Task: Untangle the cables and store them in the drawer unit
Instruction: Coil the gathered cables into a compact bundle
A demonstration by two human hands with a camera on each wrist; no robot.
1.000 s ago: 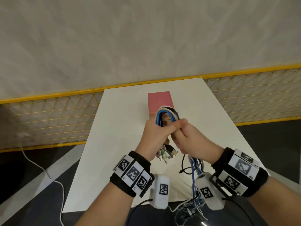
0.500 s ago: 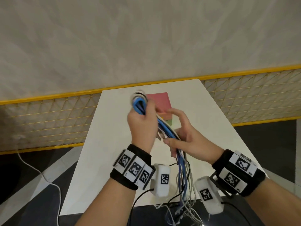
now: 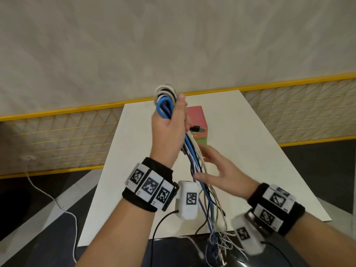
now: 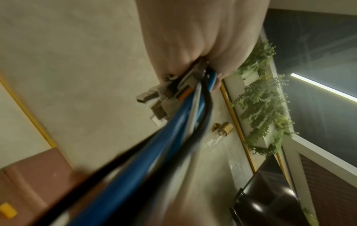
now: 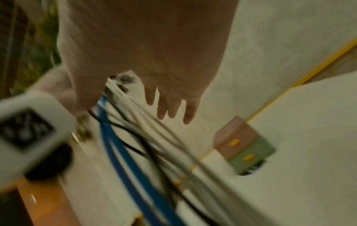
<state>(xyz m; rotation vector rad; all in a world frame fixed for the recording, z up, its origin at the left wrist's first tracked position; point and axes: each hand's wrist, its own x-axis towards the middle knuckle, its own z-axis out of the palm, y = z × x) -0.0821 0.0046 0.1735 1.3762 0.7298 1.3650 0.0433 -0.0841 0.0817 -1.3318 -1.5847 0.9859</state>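
Our left hand (image 3: 169, 132) is up high, fist wrapped round the folded cables (image 3: 194, 160), loops poking out above the thumb and plugs (image 3: 198, 129) jutting right. From that fist the bundle's long axis runs down and toward us, blue, white and black strands trailing past the near edge of the table (image 3: 260, 132) and ending in a loose tangle low in the head view. Moving right, our right hand (image 3: 221, 170) sits lower, fingers spread straight and holding nothing, thumb just touching the strands partway down. It's the nearer hand to the hanging tails, so we judge it best placed for combing them out. Beyond both hands, the drawer unit (image 3: 196, 117) stands on the table, pink over green; neither drawer looks pulled out.
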